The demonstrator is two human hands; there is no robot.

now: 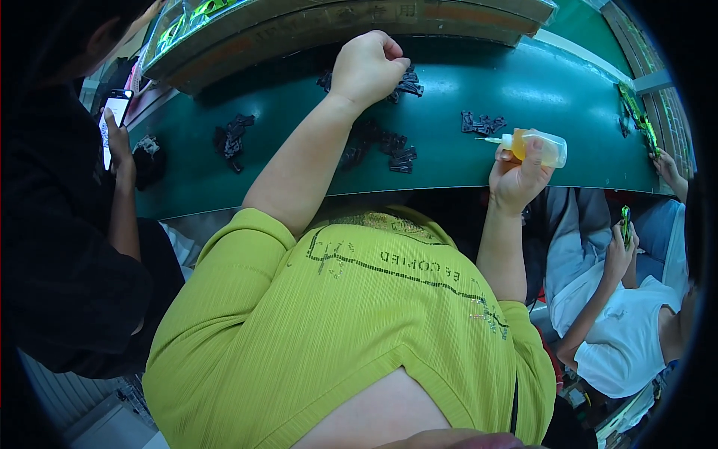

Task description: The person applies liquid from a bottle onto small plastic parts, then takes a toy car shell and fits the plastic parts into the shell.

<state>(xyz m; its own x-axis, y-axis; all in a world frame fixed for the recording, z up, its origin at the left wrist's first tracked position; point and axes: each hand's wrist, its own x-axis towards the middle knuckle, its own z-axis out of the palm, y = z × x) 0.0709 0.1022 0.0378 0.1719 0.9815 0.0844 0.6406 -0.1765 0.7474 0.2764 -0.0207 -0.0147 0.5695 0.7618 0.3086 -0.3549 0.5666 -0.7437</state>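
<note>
My right hand (516,179) is wrapped round a small clear squeeze bottle (552,150), held on its side near the table's front edge. Amber liquid shows inside, and its thin nozzle points left. Farther off, my left hand (366,71) reaches over the table with its fingers curled together; whatever they hold, if anything, is hidden. Beside and partly behind that hand lies a pile of small black plastic parts (407,84). More black parts (402,157) lie nearer to me, and another small group of parts (482,123) sits just beyond the bottle's nozzle.
A long cardboard box (336,34) stands along the far side of the green table (299,90). Another heap of black parts (234,142) lies at left. One person at left holds a phone (116,123); another at right holds a green piece (626,224). Green pieces (638,120) lie far right.
</note>
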